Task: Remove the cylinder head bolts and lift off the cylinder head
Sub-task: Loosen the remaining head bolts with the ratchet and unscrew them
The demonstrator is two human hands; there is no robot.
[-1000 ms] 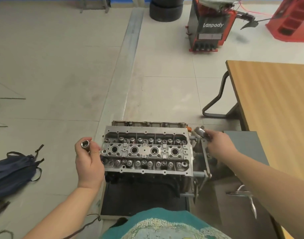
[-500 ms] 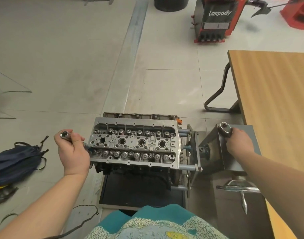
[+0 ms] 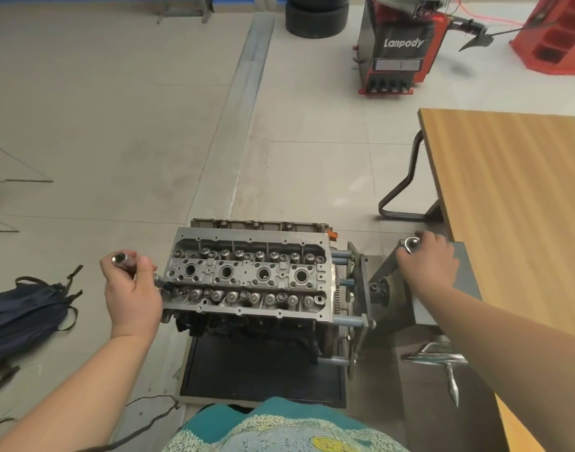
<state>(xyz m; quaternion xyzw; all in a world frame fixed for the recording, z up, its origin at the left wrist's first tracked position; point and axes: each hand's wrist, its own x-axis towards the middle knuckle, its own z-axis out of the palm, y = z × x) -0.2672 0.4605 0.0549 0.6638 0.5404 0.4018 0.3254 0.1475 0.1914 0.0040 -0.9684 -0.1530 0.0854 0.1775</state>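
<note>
The left hand (image 3: pixel 131 288) grips a socket tool (image 3: pixel 123 260) whose tip meets the near-left corner of the cylinder head (image 3: pixel 250 278), which lies between the hands on the engine stand (image 3: pixel 358 288). The right hand (image 3: pixel 426 265) grips a shiny handle (image 3: pixel 411 244) on the stand's grey box. My advice: seat the socket squarely on the bolt before turning, and steady the stand. The bolt itself is hidden under the tool tip, and the handle's purpose is unclear.
</note>
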